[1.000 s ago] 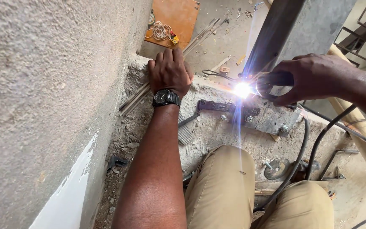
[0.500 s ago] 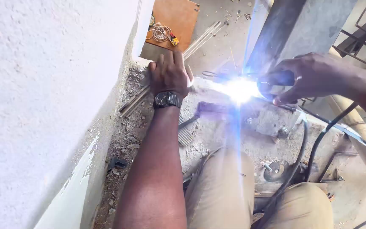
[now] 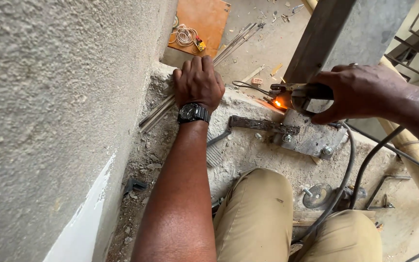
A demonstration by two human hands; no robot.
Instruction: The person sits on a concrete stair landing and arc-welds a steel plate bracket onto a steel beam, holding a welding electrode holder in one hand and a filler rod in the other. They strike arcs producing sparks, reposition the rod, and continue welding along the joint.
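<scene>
Tight here: rough wall (image 3: 49, 97) hems the left hand (image 3: 198, 82), steel column (image 3: 335, 34) blocks behind the right hand (image 3: 360, 92); bare ledge (image 3: 248, 150) between them lies open.

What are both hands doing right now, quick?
Left hand: fingers curled, pressed down on the concrete ledge, holding nothing visible.
Right hand: closed around the welding electrode holder, its tip glowing orange.

Left hand (image 3: 198, 82) rests on the ledge (image 3: 248, 150) beside the wall (image 3: 49, 121), electrode holder (image 3: 299, 94) to its right.
</scene>
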